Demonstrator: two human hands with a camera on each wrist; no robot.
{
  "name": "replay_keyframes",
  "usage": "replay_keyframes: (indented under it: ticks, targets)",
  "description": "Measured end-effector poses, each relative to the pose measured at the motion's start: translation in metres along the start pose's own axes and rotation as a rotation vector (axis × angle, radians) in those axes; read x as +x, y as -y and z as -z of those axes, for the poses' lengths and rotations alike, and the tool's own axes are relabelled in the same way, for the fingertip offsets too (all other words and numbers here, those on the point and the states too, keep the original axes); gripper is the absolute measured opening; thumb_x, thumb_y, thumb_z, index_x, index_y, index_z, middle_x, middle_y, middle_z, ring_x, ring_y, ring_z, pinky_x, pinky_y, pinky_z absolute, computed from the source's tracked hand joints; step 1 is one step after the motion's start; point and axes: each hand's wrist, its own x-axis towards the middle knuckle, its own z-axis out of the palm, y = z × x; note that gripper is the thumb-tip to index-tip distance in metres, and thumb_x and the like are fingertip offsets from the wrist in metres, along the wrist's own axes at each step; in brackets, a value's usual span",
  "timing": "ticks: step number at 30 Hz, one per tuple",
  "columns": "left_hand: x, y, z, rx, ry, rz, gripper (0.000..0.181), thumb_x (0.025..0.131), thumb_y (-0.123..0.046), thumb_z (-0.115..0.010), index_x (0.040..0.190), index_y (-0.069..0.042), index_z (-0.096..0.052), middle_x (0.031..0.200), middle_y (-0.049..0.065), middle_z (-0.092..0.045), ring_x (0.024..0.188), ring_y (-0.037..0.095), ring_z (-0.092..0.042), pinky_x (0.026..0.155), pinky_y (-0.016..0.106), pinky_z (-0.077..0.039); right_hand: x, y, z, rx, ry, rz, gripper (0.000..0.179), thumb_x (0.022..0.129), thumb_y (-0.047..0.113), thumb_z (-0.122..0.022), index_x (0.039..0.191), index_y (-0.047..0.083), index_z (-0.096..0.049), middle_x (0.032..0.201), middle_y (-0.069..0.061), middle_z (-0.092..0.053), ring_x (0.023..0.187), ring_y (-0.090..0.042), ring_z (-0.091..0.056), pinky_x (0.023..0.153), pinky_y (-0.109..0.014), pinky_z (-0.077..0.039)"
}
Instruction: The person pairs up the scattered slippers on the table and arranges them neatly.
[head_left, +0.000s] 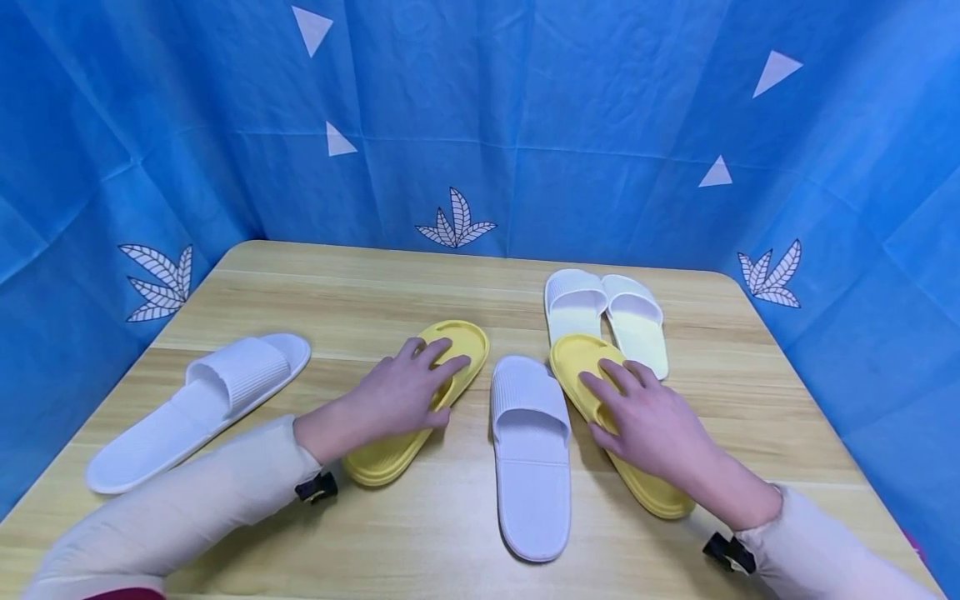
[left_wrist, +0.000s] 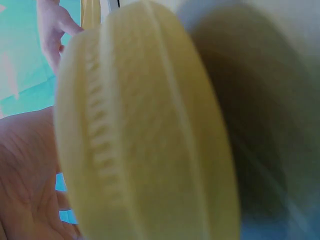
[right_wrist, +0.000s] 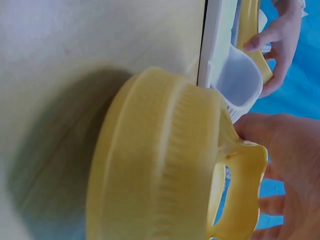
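Head view shows the left hand (head_left: 401,392) with thumb and fingers bent around the upper part of one yellow slipper (head_left: 386,458), while the right hand (head_left: 656,421) grips a second yellow slipper (head_left: 656,493) in similar manner. Between the two hands, one white slipper (head_left: 534,508) lies on the wooden table (head_left: 442,546). Beyond the right hand are two pale slippers (head_left: 639,337), side by side; another white slipper (head_left: 142,450) lies to the outer side of the left hand.
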Motion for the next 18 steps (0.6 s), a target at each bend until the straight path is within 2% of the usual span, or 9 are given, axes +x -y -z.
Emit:
replay_keyframes:
  ticks: [3, 7, 13, 18]
  targets:
    - [0.002, 0.002, 0.001, -0.004, -0.014, -0.001, 0.073, 0.085, -0.048, -0.066, 0.149, -0.023, -0.041, 0.148, 0.016, -0.038, 0.123, 0.044, -0.045, 0.069, 0.052, -0.056, 0.004, -0.002, -0.001, 0.004, -0.006, 0.002, 0.06, 0.081, 0.039, -0.074, 0.133, 0.013, -0.058, 0.133, -0.019, -0.055, 0.113, -0.045, -0.054, 0.062, -0.054, -0.056]
    - [0.005, 0.005, 0.001, -0.016, -0.02, 0.003, 0.073, 0.085, -0.047, -0.066, 0.149, -0.022, -0.041, 0.148, 0.016, -0.038, 0.124, 0.045, -0.045, 0.068, 0.052, -0.057, 0.011, -0.006, -0.004, 0.017, -0.009, 0.006, 0.061, 0.081, 0.041, -0.074, 0.133, 0.013, -0.059, 0.133, -0.019, -0.055, 0.113, -0.044, -0.054, 0.064, -0.055, -0.056]
    - [0.01, 0.009, 0.002, -0.04, 0.014, 0.01, 0.074, 0.086, -0.047, -0.067, 0.15, -0.024, -0.039, 0.15, 0.015, -0.037, 0.126, 0.043, -0.043, 0.074, 0.054, -0.056, 0.021, -0.011, -0.006, 0.032, 0.001, 0.018, 0.061, 0.083, 0.042, -0.073, 0.134, 0.013, -0.058, 0.133, -0.019, -0.055, 0.111, -0.044, -0.056, 0.068, -0.055, -0.056]
    - [0.014, 0.013, 0.003, -0.059, 0.035, 0.024, 0.075, 0.085, -0.048, -0.067, 0.15, -0.025, -0.038, 0.151, 0.014, -0.036, 0.127, 0.042, -0.042, 0.076, 0.054, -0.055, 0.029, -0.014, -0.005, 0.051, 0.053, -0.004, 0.061, 0.083, 0.041, -0.073, 0.136, 0.015, -0.057, 0.136, -0.019, -0.053, 0.115, -0.044, -0.054, 0.072, -0.056, -0.055]
